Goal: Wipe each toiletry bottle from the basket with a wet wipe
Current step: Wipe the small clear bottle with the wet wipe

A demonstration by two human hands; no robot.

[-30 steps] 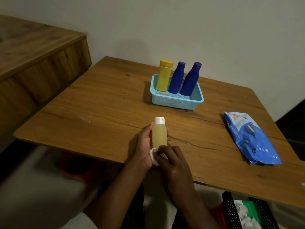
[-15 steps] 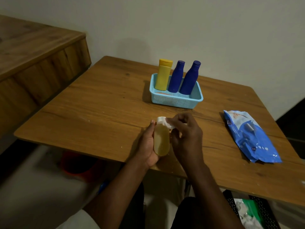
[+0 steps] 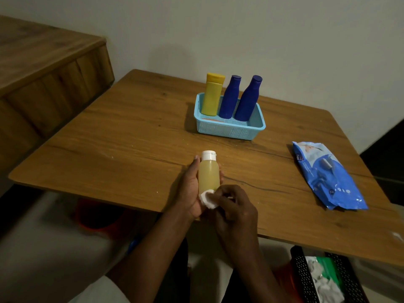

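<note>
A small clear bottle [image 3: 208, 174] of pale yellow liquid with a white cap is held upright in my left hand [image 3: 190, 189] over the table's near edge. My right hand [image 3: 235, 209] pinches a folded white wet wipe [image 3: 207, 199] against the bottle's lower end. At the back of the table a light blue basket [image 3: 227, 131] holds a yellow bottle [image 3: 211, 95] and two dark blue bottles [image 3: 229, 97] [image 3: 247, 99], all standing.
A blue pack of wet wipes [image 3: 328, 176] lies on the wooden table [image 3: 109, 149] to the right. A black mesh bin [image 3: 323, 278] with used wipes stands on the floor at the lower right. Left of the table is a wooden counter [image 3: 43, 68].
My right hand has slid the wipe from the bottle's cap down to its lower end. The left hand has kept hold of the bottle.
</note>
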